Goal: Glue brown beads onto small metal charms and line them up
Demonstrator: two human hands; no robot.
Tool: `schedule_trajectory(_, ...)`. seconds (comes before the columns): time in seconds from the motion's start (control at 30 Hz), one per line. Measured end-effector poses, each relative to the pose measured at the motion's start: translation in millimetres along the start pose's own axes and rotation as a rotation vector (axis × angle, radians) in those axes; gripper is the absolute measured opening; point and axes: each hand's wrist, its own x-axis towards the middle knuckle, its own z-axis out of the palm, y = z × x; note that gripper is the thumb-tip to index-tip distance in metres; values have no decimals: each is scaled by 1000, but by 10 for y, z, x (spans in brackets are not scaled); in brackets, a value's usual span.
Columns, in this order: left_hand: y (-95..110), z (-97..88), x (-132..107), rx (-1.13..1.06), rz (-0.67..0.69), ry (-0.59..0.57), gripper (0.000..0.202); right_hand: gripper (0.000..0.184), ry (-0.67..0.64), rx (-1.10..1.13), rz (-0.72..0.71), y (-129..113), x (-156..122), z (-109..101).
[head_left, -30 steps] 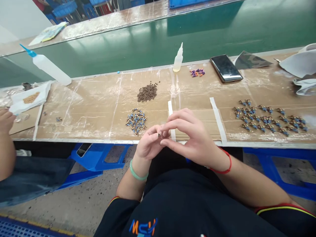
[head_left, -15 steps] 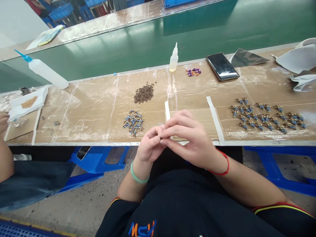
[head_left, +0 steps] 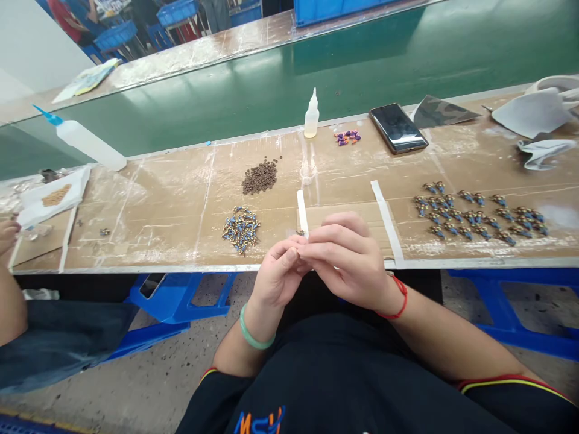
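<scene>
My left hand (head_left: 278,277), with a green bangle at its wrist, is closed in a pinch at the front edge of the table. Against its fingertips press those of my right hand (head_left: 346,259), which wears a red cord and is closed too. A tiny dark bit (head_left: 300,232) shows just above the joined fingers; what they hold is mostly hidden. Left of my hands lies a heap of small blue-and-gold pieces (head_left: 241,231). Behind that is a pile of small brown discs (head_left: 260,176). Similar blue-and-gold pieces with brown tops (head_left: 479,217) stand spread out at right.
A small dropper bottle (head_left: 311,114), purple-and-orange pieces (head_left: 347,137) and a black phone (head_left: 398,128) line the back. White tape strips (head_left: 386,222) edge a cardboard piece (head_left: 362,212). At left are a large blue-tipped bottle (head_left: 90,144) and another person's hand (head_left: 8,235).
The view has shifted slightly, so the table items appear lower. My fingers stay together at the tips; my right fingers are more curled, and a tiny dark bit now shows above them.
</scene>
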Motion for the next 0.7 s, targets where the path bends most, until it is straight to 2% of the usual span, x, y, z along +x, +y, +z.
schedule_trajectory(0.13, -5, 20, -1, 38, 1, 24, 44, 12, -32, 44, 20, 3, -10, -58)
schedule_trajectory(0.23, -15, 38, -1, 18, -18, 53, 40, 16, -24, -2, 18, 3, -34, -90)
schedule_trajectory(0.43, -37, 72, 16, -19, -54, 92, 36, 11, -48, -245, -132, 46, -60, -135)
schedule_trajectory(0.7, -13, 57, 34, 32, -58, 100, 39, 16, -43, -180, -116, 118, -84, -112)
